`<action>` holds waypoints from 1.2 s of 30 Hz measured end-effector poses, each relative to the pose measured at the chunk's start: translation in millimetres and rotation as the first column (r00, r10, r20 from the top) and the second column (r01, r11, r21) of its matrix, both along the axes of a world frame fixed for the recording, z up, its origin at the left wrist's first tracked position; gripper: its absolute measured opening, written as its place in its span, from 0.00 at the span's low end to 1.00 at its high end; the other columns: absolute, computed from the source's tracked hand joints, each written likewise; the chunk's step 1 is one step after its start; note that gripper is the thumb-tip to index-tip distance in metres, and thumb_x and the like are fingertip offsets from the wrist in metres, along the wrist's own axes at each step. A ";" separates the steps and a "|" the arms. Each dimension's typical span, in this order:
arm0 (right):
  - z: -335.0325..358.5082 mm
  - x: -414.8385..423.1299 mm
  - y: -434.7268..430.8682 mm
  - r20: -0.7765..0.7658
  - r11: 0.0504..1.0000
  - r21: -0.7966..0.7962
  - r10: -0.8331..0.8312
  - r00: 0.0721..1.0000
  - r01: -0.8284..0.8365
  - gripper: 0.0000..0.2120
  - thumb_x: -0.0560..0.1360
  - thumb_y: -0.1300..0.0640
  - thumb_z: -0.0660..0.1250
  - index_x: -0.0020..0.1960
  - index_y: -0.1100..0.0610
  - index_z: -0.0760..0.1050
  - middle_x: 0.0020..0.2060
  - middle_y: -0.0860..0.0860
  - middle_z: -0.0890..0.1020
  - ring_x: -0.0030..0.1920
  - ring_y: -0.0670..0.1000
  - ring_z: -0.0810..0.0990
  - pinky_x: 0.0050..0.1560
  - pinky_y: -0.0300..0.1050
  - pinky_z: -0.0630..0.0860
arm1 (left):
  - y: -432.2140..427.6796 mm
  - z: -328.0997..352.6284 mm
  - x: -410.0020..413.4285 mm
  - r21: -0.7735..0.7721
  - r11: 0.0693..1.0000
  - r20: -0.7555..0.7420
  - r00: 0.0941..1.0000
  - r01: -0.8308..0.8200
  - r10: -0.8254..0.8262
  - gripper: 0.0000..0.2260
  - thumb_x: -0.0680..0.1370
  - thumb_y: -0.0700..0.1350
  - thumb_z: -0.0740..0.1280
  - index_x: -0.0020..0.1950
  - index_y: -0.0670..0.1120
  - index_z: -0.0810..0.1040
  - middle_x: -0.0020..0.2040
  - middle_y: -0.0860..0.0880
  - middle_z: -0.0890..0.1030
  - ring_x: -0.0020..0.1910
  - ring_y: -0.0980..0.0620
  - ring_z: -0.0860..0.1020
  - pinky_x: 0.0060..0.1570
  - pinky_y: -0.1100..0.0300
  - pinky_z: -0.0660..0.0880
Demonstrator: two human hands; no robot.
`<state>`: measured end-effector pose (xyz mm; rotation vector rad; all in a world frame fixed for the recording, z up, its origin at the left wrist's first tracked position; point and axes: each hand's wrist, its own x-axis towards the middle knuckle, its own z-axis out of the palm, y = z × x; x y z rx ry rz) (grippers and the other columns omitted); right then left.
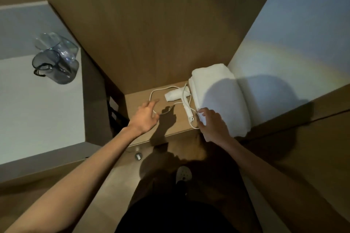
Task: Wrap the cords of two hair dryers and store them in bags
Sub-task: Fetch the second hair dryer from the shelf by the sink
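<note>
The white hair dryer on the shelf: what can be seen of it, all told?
The hair dryer is white, seemingly smooth plastic, and lies on its side on the wooden shelf. Its barrel points left; its handle runs toward the person, ending beside the right hand. Its white cord lies unwrapped in loose loops on the shelf. Its rear lies against or very near the folded white towel. The left hand hovers, fingers spread, over a cord loop; contact by either hand cannot be told.

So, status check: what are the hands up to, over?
Both hands open: left hand at the cord, right hand by the dryer handle. Cord loose, unwrapped. Towel right beside dryer.
</note>
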<state>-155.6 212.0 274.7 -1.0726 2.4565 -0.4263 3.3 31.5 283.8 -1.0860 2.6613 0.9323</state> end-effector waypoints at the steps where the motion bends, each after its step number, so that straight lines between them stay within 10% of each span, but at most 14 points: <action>1: -5.8 -10.2 -5.3 0.013 1.000 0.014 0.003 1.000 -0.003 0.17 0.78 0.52 0.64 0.65 0.53 0.68 0.60 0.52 0.76 0.59 0.53 0.74 0.57 0.47 0.73 | -4.3 -3.7 -7.1 0.008 1.000 0.009 1.000 -0.016 0.015 0.25 0.81 0.47 0.61 0.76 0.50 0.57 0.74 0.42 0.64 0.71 0.42 0.65 0.67 0.49 0.64; 25: -211.8 -108.4 -120.2 0.266 0.985 0.051 -0.175 0.948 0.168 0.33 0.76 0.57 0.66 0.76 0.51 0.53 0.70 0.56 0.66 0.69 0.57 0.64 0.63 0.51 0.69 | -79.8 -216.1 -139.6 -0.092 0.995 0.065 0.997 0.038 -0.032 0.45 0.69 0.49 0.75 0.78 0.50 0.51 0.77 0.41 0.56 0.74 0.38 0.57 0.65 0.40 0.65; 36: -341.6 -115.6 -141.7 0.108 0.995 -0.028 -0.090 0.990 0.094 0.40 0.74 0.61 0.68 0.78 0.51 0.48 0.73 0.55 0.62 0.72 0.55 0.63 0.69 0.49 0.64 | -88.0 -355.5 -177.0 -0.259 0.960 -0.012 0.993 0.110 -0.117 0.47 0.69 0.49 0.76 0.77 0.51 0.47 0.76 0.35 0.56 0.73 0.30 0.54 0.67 0.32 0.55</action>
